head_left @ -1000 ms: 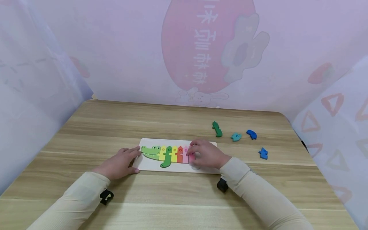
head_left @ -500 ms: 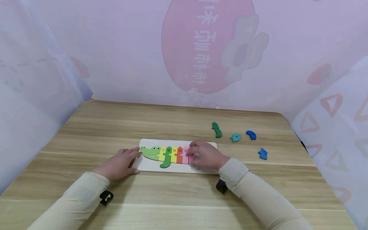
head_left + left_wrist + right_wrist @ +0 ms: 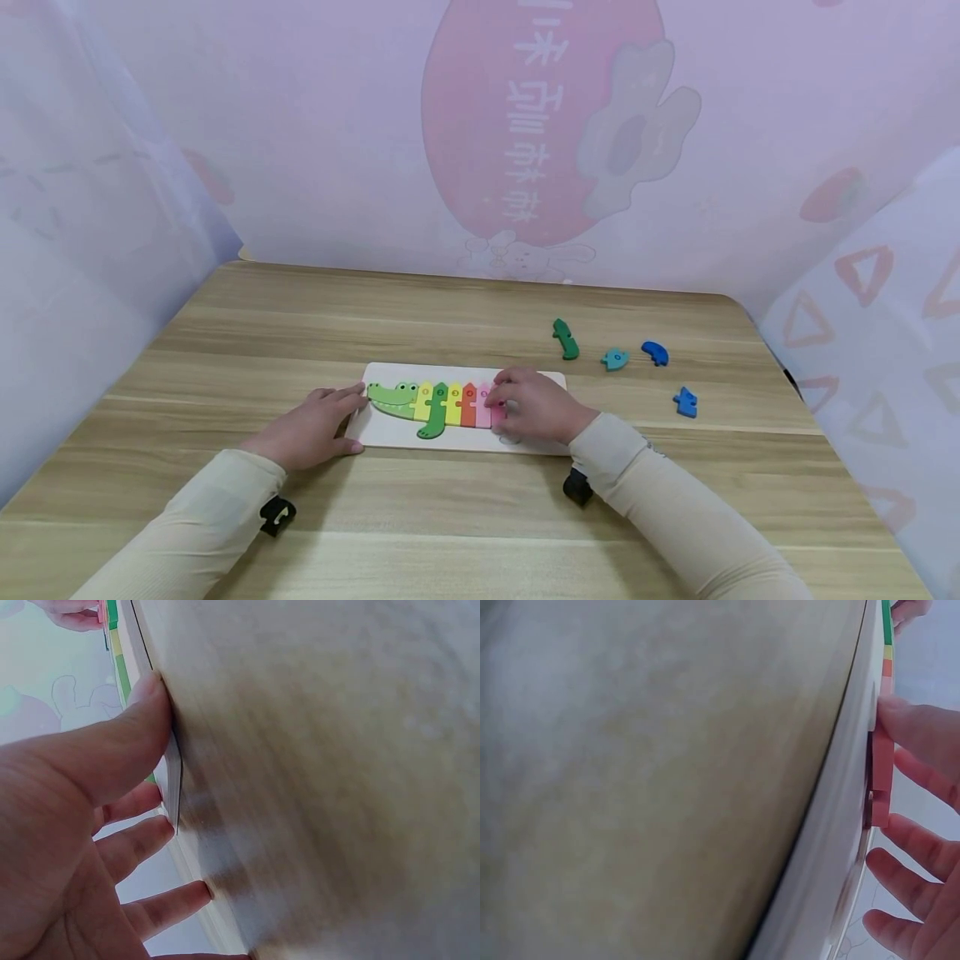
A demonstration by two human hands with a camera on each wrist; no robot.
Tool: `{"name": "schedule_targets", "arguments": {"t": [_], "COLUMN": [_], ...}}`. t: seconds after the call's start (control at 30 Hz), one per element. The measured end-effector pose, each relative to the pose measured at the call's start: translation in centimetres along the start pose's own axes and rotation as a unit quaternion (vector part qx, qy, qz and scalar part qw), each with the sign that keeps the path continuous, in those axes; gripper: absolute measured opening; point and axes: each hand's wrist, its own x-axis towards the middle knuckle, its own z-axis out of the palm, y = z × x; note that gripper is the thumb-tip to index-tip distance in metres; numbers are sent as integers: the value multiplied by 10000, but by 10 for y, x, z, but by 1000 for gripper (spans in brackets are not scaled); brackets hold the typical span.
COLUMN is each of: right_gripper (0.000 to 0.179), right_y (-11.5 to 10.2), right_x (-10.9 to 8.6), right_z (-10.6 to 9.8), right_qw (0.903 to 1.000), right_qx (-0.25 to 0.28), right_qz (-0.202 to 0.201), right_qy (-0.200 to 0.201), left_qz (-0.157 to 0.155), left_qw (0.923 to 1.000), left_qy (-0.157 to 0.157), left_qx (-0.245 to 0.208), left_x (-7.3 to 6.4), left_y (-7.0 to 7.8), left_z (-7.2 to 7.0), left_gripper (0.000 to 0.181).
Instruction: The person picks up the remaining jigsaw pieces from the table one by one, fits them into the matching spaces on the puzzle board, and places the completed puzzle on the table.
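A white puzzle board (image 3: 390,433) lies on the table, bearing a crocodile made of numbered pieces: a green head (image 3: 393,399), then yellow, green, yellow, red and light pink ones. At the board's left end my left hand (image 3: 315,425) rests with fingers spread; its thumb (image 3: 146,712) touches the edge in the left wrist view. My right hand (image 3: 543,404) pinches a darker pink puzzle piece (image 3: 883,765) beside the light pink one. The right wrist view shows part of that piece standing slightly proud of the board. My right fingers hide much of it in the head view.
Right of and behind the board lie loose pieces: dark green (image 3: 566,339), teal (image 3: 615,359), dark blue (image 3: 655,353) and blue (image 3: 686,402). The wooden table (image 3: 420,533) ends at patterned curtains (image 3: 337,167) behind and at both sides.
Hardly anything differs. My right hand stays on the pink puzzle piece and my left hand stays at the board's end; the head view has shifted very slightly.
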Motion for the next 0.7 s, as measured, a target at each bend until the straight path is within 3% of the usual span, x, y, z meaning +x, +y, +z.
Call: {"name": "schedule_targets", "arguments": {"t": [0.7], "right_gripper": [32], "right_y": [0], "right_x": [0], "right_z": [-1], "right_qw": [9999], "right_qx": [-35], "right_qz": [-35], "right_qy": [-97], "left_qz": [34], "left_qw": [10000], "left_qy": [9], "left_qx": [-8], "left_x": [-1], "left_y": [0], "left_z": [-2], "left_gripper": [56]}}
